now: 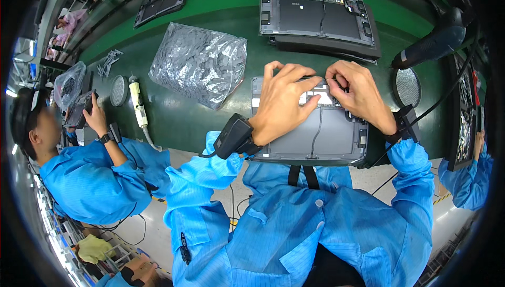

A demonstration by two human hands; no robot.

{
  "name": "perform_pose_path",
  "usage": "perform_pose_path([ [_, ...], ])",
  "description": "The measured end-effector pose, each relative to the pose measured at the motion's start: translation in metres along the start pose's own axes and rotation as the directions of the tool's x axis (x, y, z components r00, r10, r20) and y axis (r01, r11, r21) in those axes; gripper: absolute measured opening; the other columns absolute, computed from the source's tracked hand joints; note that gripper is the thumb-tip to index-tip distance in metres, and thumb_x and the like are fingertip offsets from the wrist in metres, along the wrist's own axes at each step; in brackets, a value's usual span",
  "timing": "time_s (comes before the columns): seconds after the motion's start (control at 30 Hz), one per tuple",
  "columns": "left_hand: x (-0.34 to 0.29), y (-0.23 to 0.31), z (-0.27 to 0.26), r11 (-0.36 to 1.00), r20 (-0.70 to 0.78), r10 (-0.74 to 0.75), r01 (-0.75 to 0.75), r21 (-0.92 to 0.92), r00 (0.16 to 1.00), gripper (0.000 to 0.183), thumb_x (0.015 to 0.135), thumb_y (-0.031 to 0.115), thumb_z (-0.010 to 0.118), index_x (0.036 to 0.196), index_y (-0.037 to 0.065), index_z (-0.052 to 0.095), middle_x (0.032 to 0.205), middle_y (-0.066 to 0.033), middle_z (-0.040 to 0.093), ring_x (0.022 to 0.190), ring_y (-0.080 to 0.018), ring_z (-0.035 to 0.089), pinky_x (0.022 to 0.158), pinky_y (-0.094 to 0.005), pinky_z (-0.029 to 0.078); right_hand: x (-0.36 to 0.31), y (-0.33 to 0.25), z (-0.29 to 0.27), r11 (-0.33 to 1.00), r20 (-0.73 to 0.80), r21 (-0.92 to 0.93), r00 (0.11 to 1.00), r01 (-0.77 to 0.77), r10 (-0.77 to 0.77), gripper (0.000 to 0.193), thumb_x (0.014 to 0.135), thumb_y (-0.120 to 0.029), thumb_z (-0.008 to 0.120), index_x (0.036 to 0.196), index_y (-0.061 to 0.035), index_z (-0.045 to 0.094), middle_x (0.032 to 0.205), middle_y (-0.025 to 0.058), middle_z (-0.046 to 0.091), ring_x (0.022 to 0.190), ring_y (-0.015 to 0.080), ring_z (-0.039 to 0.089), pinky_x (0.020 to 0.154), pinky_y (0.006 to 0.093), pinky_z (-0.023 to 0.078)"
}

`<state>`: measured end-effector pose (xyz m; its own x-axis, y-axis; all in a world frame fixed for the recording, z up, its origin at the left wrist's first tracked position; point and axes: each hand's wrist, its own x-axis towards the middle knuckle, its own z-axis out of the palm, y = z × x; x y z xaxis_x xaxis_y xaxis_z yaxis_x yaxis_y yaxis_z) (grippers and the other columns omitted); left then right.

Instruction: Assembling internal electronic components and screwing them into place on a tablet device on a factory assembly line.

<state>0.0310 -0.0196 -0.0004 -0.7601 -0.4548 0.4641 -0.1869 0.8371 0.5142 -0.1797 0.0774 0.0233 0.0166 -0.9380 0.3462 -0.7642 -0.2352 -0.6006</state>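
Note:
An opened laptop chassis (284,142) lies on the bench right in front of me, its dark battery panels and circuit board exposed. Over its upper left part is my left hand (286,98), fingers bent and apart, thumb and index tips separated with nothing seen between them. My right hand (359,91) is at the board's upper edge, thumb and forefinger pinched together. Whatever sits in that pinch is too small and covered to make out. Both hands hide much of the circuit board. A black band with a box is strapped round each wrist.
Beyond lies another opened laptop chassis (336,19) on dark padding. A clear bag of grey pieces (200,61), an electric screwdriver (138,103) and a round dish (119,91) are left. A dark handheld tool (431,42) and second dish (407,88) are right. A co-worker (100,176) sits left.

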Motion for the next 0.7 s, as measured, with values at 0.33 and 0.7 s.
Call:
perform_pose_path([
  [0.33, -0.006, -0.004, 0.004, 0.999, -0.017, 0.044, -0.044, 0.002, 0.999, 0.028, 0.089, 0.020, 0.081, 0.115, 0.010, 0.083, 0.118, -0.0076, 0.077, 0.111, -0.0236, 0.069, 0.108, -0.0500, 0.037, 0.005, -0.006, 0.002, 0.997, 0.001, 0.021, 0.997, -0.078, 0.078, 0.013, 0.083, 0.003, 0.073, 0.094, 0.0015, 0.068, 0.076, 0.0103, 0.053, 0.063, 0.0219, 0.051, 0.057, 0.0359, 0.042],
  [0.7, -0.006, -0.001, 0.015, 0.948, 0.030, 0.196, -0.197, 0.250, 0.980, 0.033, 0.088, 0.020, 0.078, 0.119, 0.010, 0.077, 0.113, -0.0082, 0.069, 0.108, -0.0242, 0.065, 0.111, -0.0563, 0.039, 0.013, -0.012, -0.002, 0.995, 0.035, -0.014, 0.994, -0.104, 0.104, 0.010, 0.082, 0.003, 0.074, 0.090, 0.0030, 0.069, 0.079, 0.0116, 0.060, 0.065, 0.0233, 0.058, 0.059, 0.0338, 0.047],
])
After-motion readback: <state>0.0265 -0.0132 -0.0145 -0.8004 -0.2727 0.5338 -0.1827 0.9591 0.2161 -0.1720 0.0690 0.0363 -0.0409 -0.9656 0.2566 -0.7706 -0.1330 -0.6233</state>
